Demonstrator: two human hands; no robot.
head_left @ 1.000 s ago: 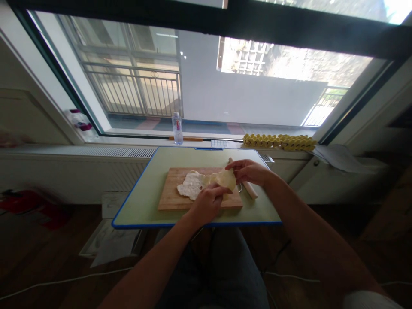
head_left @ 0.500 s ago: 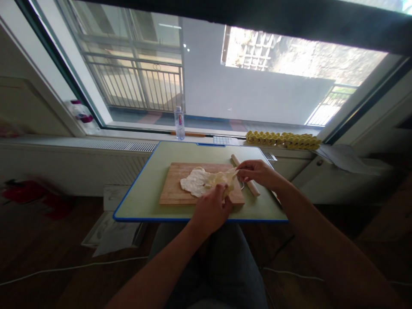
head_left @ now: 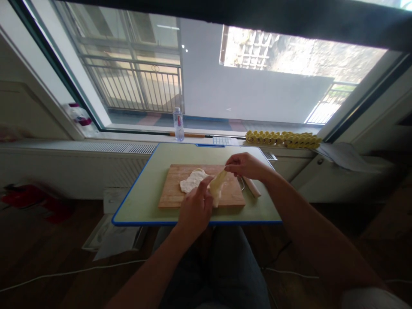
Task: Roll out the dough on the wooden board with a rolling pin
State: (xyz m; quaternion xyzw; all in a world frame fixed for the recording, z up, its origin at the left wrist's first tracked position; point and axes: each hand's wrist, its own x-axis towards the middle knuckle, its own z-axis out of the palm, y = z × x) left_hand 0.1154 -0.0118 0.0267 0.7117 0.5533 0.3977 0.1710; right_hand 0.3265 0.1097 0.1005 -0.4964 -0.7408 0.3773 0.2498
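A thin, floury sheet of dough (head_left: 192,180) lies on the wooden cutting board (head_left: 174,198), its right part lifted off the wood. My right hand (head_left: 246,166) pinches the raised edge and holds it above the board. My left hand (head_left: 197,205) has its fingers closed on the dough near the middle, over the board's front edge. Between the two hands the dough hangs as a slanting flap. Just beyond my right hand lies a wooden rolling pin (head_left: 252,187), partly hidden by that hand.
The board rests on a small green table (head_left: 138,206) with a blue rim. On the windowsill behind stand a clear bottle (head_left: 178,125) and a yellow egg tray (head_left: 283,139). Another bottle (head_left: 82,120) is at the left. A white cable (head_left: 80,269) runs along the floor.
Both hands have moved left, the right one also slightly up. The dough's right side is now pulled up and leftward, baring the right part of the board.
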